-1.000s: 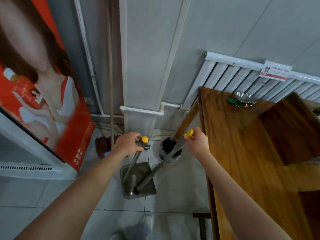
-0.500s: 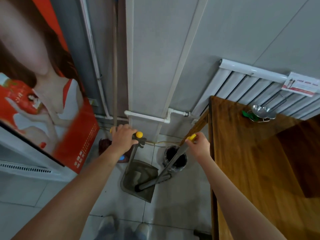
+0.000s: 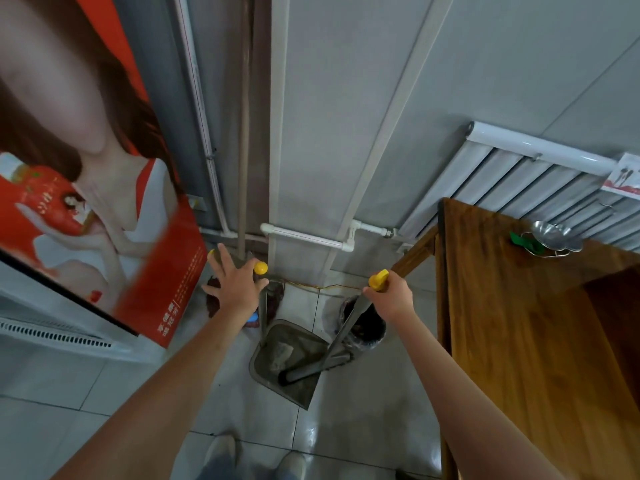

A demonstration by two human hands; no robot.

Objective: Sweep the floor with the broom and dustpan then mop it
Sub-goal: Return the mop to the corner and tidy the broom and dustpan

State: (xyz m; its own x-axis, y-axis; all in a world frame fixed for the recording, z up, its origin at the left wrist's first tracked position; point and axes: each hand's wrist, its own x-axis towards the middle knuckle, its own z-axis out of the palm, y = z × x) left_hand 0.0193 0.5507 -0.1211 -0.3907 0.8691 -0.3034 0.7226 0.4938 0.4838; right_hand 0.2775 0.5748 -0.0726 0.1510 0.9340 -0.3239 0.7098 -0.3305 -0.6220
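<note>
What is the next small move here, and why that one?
Probably the left hand, fingers spread and holding nothing, closes on the mop handle leaning at the wall just beyond it. The dustpan already sits on the floor, and the right hand grips the broom.

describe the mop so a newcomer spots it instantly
Find the red poster on the left; the mop leans in the wall corner just right of it. Unlike the short yellow-capped broom and dustpan handles, its brown pole runs tall up the wall.
</note>
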